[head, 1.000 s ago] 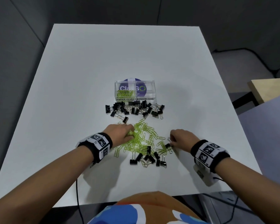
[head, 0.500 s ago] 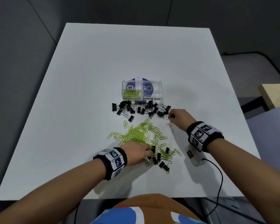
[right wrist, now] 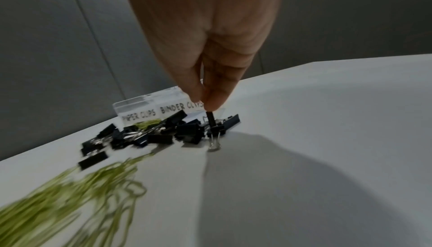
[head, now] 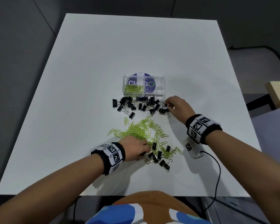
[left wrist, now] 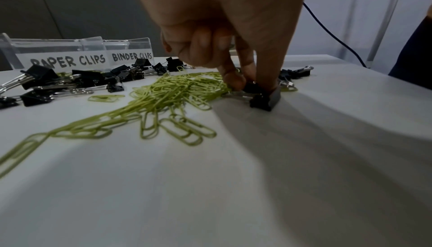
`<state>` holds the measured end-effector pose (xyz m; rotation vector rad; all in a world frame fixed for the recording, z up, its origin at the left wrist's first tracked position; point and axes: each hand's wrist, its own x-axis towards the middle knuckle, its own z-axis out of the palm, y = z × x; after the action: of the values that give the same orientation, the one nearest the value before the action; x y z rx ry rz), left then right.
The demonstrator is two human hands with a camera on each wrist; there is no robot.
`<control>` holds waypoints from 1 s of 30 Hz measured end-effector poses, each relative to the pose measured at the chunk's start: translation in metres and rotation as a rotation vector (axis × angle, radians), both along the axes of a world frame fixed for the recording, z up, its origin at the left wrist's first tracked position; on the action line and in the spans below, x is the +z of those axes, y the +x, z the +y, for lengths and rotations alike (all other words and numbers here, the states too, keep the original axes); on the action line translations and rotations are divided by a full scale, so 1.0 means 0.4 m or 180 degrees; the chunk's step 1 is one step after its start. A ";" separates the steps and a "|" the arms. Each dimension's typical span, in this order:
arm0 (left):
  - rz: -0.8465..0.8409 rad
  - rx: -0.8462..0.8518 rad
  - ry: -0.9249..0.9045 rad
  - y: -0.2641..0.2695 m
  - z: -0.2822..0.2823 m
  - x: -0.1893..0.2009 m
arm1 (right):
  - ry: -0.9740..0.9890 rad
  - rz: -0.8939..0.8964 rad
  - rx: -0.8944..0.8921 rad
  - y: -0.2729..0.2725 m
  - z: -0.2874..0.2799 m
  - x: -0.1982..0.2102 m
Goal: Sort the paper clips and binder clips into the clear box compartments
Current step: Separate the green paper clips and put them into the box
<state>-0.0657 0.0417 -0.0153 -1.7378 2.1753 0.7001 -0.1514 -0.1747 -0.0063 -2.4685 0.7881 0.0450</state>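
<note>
Two hands working: my left hand [left wrist: 233, 34] pinches a black binder clip [left wrist: 265, 97] beside the green paper clips [head: 141, 131]; right hand [right wrist: 210, 47] pinches another binder clip [right wrist: 216, 128].

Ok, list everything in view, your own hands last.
clear box: one, two labelled compartments, mid-table
paper clips in box: some, green, PAPER CLIPS compartment
binder clips: many, black, row before the box
paper clips: many, green, loose pile nearer the person
mixed binder clips: several, black, pile's near edge
table: one, white
left hand: pinches a binder clip
right hand: pinches a binder clip at row's right end
</note>
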 end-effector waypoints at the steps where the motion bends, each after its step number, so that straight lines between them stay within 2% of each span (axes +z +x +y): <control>1: -0.0022 0.0002 -0.0004 0.001 0.001 -0.002 | -0.0073 0.0060 0.0260 -0.016 0.014 0.008; 6: -0.0113 0.0017 -0.0046 0.000 0.000 -0.008 | -0.0225 0.0881 0.2048 -0.111 0.107 0.018; 9: -0.0122 -0.0008 -0.0063 0.000 0.000 -0.009 | -0.0422 0.1144 0.2492 -0.145 0.133 0.001; 16: 0.0013 -0.0047 -0.0059 0.004 -0.001 0.003 | -0.0675 0.1142 0.2252 -0.167 0.147 -0.030; 24: 0.0132 0.0285 -0.0230 0.063 0.005 0.031 | -0.0004 0.1193 0.1956 -0.143 0.149 -0.025; 28: -0.0052 0.0390 -0.0431 0.113 -0.010 0.049 | 0.0163 0.0906 0.1759 -0.117 0.130 -0.005; 30: -0.0154 0.0649 -0.0623 0.143 -0.031 0.058 | 0.0057 0.0647 0.1551 -0.085 0.108 0.011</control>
<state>-0.0086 0.0294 0.0079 -2.0746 2.1152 0.4974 -0.1853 -0.1314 -0.0018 -2.6079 0.2438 0.4829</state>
